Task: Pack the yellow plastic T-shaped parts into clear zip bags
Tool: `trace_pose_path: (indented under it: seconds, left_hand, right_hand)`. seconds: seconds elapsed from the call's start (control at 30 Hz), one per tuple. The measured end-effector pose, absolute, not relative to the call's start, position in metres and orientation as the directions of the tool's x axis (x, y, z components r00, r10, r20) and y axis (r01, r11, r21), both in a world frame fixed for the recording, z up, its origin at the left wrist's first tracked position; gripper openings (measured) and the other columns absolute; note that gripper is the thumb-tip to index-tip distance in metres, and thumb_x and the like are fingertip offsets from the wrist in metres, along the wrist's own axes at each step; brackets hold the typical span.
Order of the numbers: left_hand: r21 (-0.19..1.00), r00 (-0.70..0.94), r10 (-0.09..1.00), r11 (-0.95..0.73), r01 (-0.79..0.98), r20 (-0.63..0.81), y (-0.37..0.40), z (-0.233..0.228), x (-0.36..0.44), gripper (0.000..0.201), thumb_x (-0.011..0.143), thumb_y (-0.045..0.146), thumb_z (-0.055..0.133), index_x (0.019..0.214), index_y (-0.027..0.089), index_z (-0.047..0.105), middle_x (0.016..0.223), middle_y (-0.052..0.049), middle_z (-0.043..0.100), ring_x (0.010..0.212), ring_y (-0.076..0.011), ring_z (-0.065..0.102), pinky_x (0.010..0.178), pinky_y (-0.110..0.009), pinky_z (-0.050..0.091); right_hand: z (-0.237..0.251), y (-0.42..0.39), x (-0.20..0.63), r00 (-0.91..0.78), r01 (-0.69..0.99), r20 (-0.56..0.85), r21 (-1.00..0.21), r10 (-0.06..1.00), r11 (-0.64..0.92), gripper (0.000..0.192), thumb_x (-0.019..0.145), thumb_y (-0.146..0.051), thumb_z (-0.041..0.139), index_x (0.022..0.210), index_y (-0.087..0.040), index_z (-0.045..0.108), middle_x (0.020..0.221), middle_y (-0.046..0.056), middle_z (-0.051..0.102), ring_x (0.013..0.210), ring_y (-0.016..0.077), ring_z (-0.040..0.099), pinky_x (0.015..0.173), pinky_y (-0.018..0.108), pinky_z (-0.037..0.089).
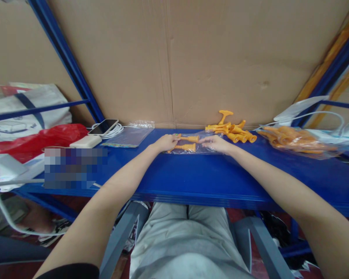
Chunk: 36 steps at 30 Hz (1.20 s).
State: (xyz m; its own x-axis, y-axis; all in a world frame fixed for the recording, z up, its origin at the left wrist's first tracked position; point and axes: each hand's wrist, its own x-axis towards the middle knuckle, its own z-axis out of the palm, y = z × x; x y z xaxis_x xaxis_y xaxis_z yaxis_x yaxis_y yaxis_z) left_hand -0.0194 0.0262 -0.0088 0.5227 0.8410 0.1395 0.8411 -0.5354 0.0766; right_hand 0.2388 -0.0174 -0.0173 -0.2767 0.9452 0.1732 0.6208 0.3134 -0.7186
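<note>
A small clear plastic bag [195, 150] lies on the blue shelf [192, 178] in front of me, with two orange plastic parts [187, 146] inside it. My left hand [164, 142] grips the bag's left end. My right hand [215, 143] holds its right end, fingers on the plastic. Just behind my right hand sits a loose pile of the same orange T-shaped parts [231, 128], against the cardboard wall.
A stack of empty clear bags [128, 137] lies at left, beside a phone [104, 126] with a white cable and a white charger [85, 141]. A red bag [37, 141] is farther left. At right sits a large plastic bag of orange parts [296, 141].
</note>
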Motion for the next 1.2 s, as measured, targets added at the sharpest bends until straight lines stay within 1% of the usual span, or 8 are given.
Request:
trace_pose_path:
  seconds: [0.2, 0.33, 0.43, 0.57, 0.67, 0.93, 1.1, 1.2]
  left_hand:
    - [-0.01, 0.469, 0.876, -0.471, 0.882, 0.114, 0.028, -0.005, -0.026, 0.041, 0.097, 0.033, 0.038, 0.126, 0.026, 0.067, 0.127, -0.004, 0.068, 0.116, -0.02, 0.063, 0.101, -0.026, 0.044]
    - [-0.032, 0.376, 0.921, -0.375, 0.927, 0.097, 0.028, 0.001, -0.037, 0.044, 0.098, 0.034, 0.036, 0.131, 0.024, 0.063, 0.119, -0.007, 0.071, 0.11, -0.0214, 0.066, 0.092, -0.024, 0.048]
    - [-0.008, 0.323, 0.943, -0.324, 0.946, 0.077, 0.027, 0.005, -0.045, 0.046, 0.099, 0.034, 0.033, 0.134, 0.023, 0.061, 0.112, -0.008, 0.074, 0.103, -0.0215, 0.069, 0.083, -0.021, 0.05]
    - [0.021, 0.285, 0.957, -0.287, 0.958, 0.061, 0.026, 0.009, -0.048, 0.047, 0.099, 0.034, 0.032, 0.123, 0.019, 0.069, 0.106, -0.009, 0.075, 0.094, -0.021, 0.072, 0.077, -0.02, 0.051]
    - [0.008, 0.286, 0.957, -0.286, 0.958, 0.055, 0.027, 0.008, -0.047, 0.047, 0.099, 0.033, 0.032, 0.12, 0.017, 0.071, 0.1, -0.01, 0.076, 0.087, -0.0211, 0.073, 0.076, -0.021, 0.052]
    - [-0.003, 0.302, 0.951, -0.302, 0.953, 0.069, 0.031, 0.005, -0.047, 0.042, 0.097, 0.032, 0.038, 0.121, 0.02, 0.07, 0.091, -0.007, 0.077, 0.083, -0.0215, 0.073, 0.079, -0.023, 0.054]
    - [0.015, 0.303, 0.95, -0.305, 0.952, 0.076, 0.029, 0.005, -0.047, 0.044, 0.098, 0.033, 0.035, 0.121, 0.019, 0.07, 0.084, -0.007, 0.077, 0.081, -0.0206, 0.073, 0.078, -0.022, 0.054]
    - [0.014, 0.299, 0.952, -0.301, 0.954, 0.068, 0.028, 0.006, -0.046, 0.045, 0.099, 0.033, 0.034, 0.122, 0.019, 0.07, 0.084, -0.006, 0.076, 0.082, -0.0201, 0.073, 0.079, -0.021, 0.053]
  right_hand:
    - [-0.01, -0.009, 0.254, -0.131, 0.71, 0.382, -0.608, 0.915, 0.356, 0.022, 0.074, -0.015, 0.051, 0.075, -0.016, 0.073, 0.08, 0.006, 0.072, 0.078, 0.0223, 0.065, 0.08, 0.036, 0.052]
    - [-0.003, -0.003, 0.274, 0.021, 0.844, 0.502, -0.473, 0.864, 0.254, 0.03, 0.077, -0.016, 0.046, 0.089, -0.015, 0.073, 0.098, 0.012, 0.073, 0.092, 0.0264, 0.066, 0.09, 0.041, 0.05]
    - [-0.006, -0.001, 0.29, 0.059, 0.942, 0.567, -0.305, 0.822, 0.142, 0.04, 0.077, -0.016, 0.048, 0.112, -0.012, 0.069, 0.122, 0.017, 0.066, 0.114, 0.0325, 0.059, 0.1, 0.047, 0.045]
    - [-0.014, -0.002, 0.303, 0.039, 0.988, 0.47, -0.152, 0.882, 0.037, 0.058, 0.08, -0.019, 0.05, 0.137, -0.015, 0.054, 0.149, 0.015, 0.047, 0.135, 0.038, 0.042, 0.108, 0.061, 0.035]
    - [-0.017, -0.004, 0.306, 0.009, 0.995, 0.359, -0.092, 0.933, 0.026, 0.056, 0.083, -0.023, 0.05, 0.138, -0.019, 0.054, 0.153, 0.013, 0.042, 0.138, 0.0397, 0.038, 0.108, 0.067, 0.03]
    - [-0.016, -0.002, 0.302, 0.106, 0.99, 0.411, -0.128, 0.905, -0.058, 0.052, 0.088, -0.027, 0.047, 0.138, -0.015, 0.054, 0.151, 0.018, 0.042, 0.134, 0.0388, 0.045, 0.105, 0.06, 0.039]
    - [-0.012, -0.003, 0.298, 0.155, 0.972, 0.274, -0.216, 0.949, -0.097, 0.053, 0.092, -0.029, 0.049, 0.143, -0.015, 0.051, 0.143, 0.017, 0.053, 0.134, 0.037, 0.046, 0.108, 0.058, 0.037]
    - [-0.01, -0.004, 0.297, 0.162, 0.963, 0.271, -0.254, 0.949, -0.091, 0.053, 0.091, -0.027, 0.05, 0.142, -0.016, 0.052, 0.142, 0.016, 0.054, 0.134, 0.0377, 0.047, 0.108, 0.059, 0.036]
